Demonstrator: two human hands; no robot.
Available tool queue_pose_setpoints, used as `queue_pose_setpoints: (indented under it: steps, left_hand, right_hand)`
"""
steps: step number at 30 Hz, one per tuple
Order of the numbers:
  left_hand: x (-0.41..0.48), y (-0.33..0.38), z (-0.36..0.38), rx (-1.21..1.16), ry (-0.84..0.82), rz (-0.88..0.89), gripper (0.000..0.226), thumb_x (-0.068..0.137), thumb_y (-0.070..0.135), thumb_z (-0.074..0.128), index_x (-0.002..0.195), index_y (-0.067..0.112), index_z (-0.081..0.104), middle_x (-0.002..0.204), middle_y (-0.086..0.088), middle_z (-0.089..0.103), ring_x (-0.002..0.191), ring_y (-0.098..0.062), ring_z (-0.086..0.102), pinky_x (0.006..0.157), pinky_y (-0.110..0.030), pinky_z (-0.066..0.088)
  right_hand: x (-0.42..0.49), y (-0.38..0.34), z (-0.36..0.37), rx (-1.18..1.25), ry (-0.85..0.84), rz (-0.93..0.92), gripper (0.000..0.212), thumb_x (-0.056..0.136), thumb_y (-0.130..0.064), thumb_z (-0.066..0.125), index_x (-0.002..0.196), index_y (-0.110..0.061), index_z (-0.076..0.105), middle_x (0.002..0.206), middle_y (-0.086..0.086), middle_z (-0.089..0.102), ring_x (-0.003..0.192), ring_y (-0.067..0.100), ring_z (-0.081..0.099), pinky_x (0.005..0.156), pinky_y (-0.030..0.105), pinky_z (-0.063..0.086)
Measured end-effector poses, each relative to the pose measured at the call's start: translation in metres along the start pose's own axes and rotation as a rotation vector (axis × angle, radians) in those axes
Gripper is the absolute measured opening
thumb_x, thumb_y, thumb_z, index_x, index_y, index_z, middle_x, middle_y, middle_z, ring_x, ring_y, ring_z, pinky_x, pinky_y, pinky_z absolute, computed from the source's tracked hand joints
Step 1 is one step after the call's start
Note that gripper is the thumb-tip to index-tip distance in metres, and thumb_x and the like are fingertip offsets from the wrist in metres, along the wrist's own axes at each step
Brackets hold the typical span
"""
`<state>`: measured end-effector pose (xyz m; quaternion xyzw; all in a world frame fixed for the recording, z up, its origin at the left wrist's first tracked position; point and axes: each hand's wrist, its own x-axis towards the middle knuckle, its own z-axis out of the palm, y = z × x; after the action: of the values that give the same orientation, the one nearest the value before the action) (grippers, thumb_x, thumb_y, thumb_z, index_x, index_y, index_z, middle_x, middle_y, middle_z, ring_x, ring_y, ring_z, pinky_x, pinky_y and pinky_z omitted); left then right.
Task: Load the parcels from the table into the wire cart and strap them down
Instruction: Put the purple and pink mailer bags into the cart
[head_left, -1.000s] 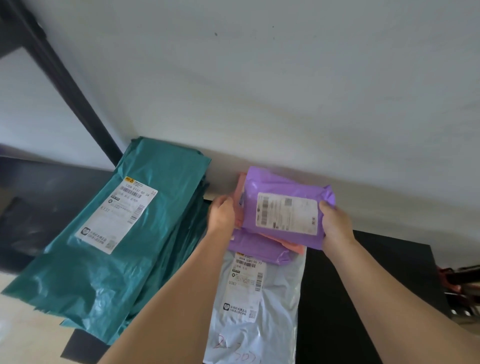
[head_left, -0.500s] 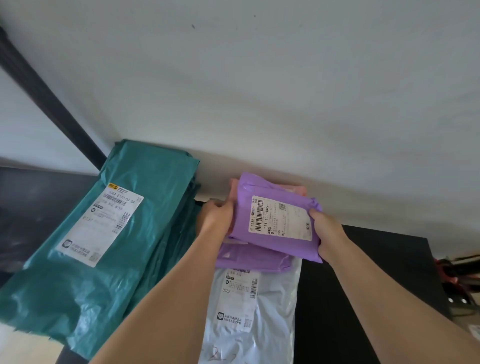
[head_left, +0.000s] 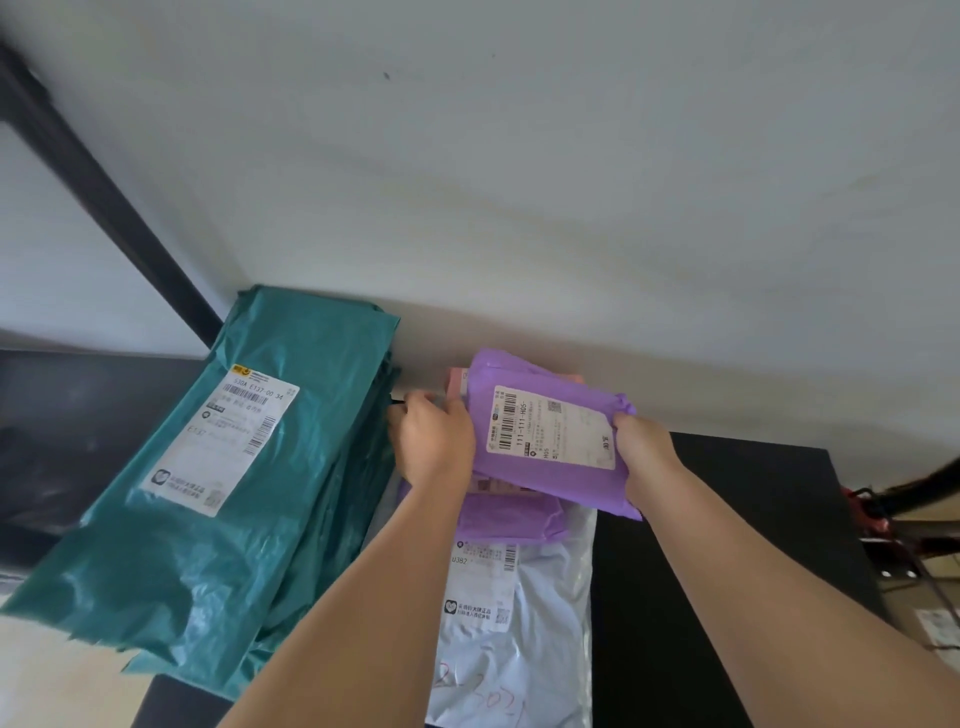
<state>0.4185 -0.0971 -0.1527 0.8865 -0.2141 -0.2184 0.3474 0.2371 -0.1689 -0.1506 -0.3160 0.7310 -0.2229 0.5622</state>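
A purple parcel (head_left: 550, 434) with a white label is held tilted between both hands over a small pile. My left hand (head_left: 434, 441) grips its left edge together with a pink parcel (head_left: 457, 382) just beneath it. My right hand (head_left: 641, 441) holds its right end. A second purple parcel (head_left: 511, 519) lies under them on a long grey-white parcel (head_left: 514, 639). A stack of large teal parcels (head_left: 234, 493) lies to the left on the black table (head_left: 727, 519). The wire cart is only partly seen.
A white wall stands right behind the parcels. A black post (head_left: 104, 192) runs diagonally at the left. At the far right edge are metal wire parts with a red piece (head_left: 878, 519) and a box below.
The purple parcel has tipped so its right end hangs lower, and my left hand has slid further under the pink parcel. The view has shifted slightly.
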Motion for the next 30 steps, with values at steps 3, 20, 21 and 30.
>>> queue_pose_setpoints:
  steps: [3, 20, 21, 30]
  left_hand:
    - [-0.01, 0.004, -0.001, -0.154, -0.001, 0.011, 0.035, 0.096, 0.042, 0.048, 0.117, 0.014, 0.055, 0.117, -0.007, 0.057, 0.1, -0.024, 0.056, 0.077, -0.033, 0.042]
    - [-0.029, -0.05, -0.026, -0.562, -0.486, -0.232, 0.026, 0.07, 0.031, 0.086, 0.086, 0.02, 0.069, 0.084, 0.0, 0.075, 0.081, -0.024, 0.071, 0.063, -0.051, 0.06]
    - [-0.029, -0.054, -0.026, -0.559, -0.48, -0.229, 0.024, 0.071, 0.03, 0.085, 0.085, 0.02, 0.068, 0.08, 0.002, 0.075, 0.08, -0.022, 0.071, 0.064, -0.05, 0.061]
    - [-0.068, -0.037, -0.004, -0.553, -0.469, -0.109, 0.02, 0.072, 0.027, 0.083, 0.077, 0.019, 0.066, 0.07, 0.006, 0.071, 0.068, -0.011, 0.066, 0.054, -0.026, 0.054]
  right_hand:
    - [-0.012, 0.006, -0.008, 0.065, 0.043, 0.005, 0.031, 0.101, -0.036, 0.045, 0.091, -0.009, 0.057, 0.078, 0.006, 0.062, 0.07, 0.021, 0.056, 0.061, 0.03, 0.036]
    - [-0.054, 0.056, -0.002, 0.093, -0.055, 0.052, 0.03, 0.096, -0.038, 0.053, 0.097, -0.01, 0.064, 0.092, 0.011, 0.071, 0.086, 0.03, 0.066, 0.074, 0.037, 0.049]
    - [-0.055, 0.059, -0.001, 0.09, -0.061, 0.05, 0.03, 0.096, -0.038, 0.054, 0.096, -0.01, 0.065, 0.091, 0.011, 0.071, 0.086, 0.03, 0.067, 0.074, 0.037, 0.049]
    - [-0.062, 0.077, -0.049, 0.168, 0.003, 0.027, 0.035, 0.096, -0.048, 0.052, 0.095, -0.015, 0.062, 0.093, 0.01, 0.071, 0.089, 0.028, 0.066, 0.085, 0.04, 0.052]
